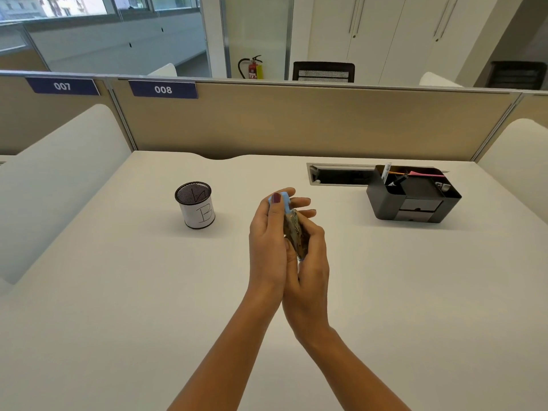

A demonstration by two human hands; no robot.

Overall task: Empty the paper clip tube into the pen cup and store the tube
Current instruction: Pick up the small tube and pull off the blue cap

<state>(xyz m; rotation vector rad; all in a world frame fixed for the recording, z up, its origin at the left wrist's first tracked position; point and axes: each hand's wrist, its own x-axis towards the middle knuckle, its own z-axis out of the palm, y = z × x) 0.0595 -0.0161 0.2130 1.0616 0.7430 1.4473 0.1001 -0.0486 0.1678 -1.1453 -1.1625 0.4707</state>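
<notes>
A clear paper clip tube [295,232] full of clips is held above the middle of the white desk, tilted away from me. Its light blue cap [285,200] sits on the far end. My left hand [268,241] wraps the tube's left side with the thumb pressed on the cap. My right hand [311,256] grips the tube's lower body from the right. The black mesh pen cup [195,204], with a white label marked "B", stands upright to the left of my hands, apart from them.
A black desk organizer [413,194] with pens and sticky notes stands at the back right. Beside it is an open cable slot [338,174] in the desk. A beige partition [296,123] closes the far edge, and white side dividers [59,179] flank the desk.
</notes>
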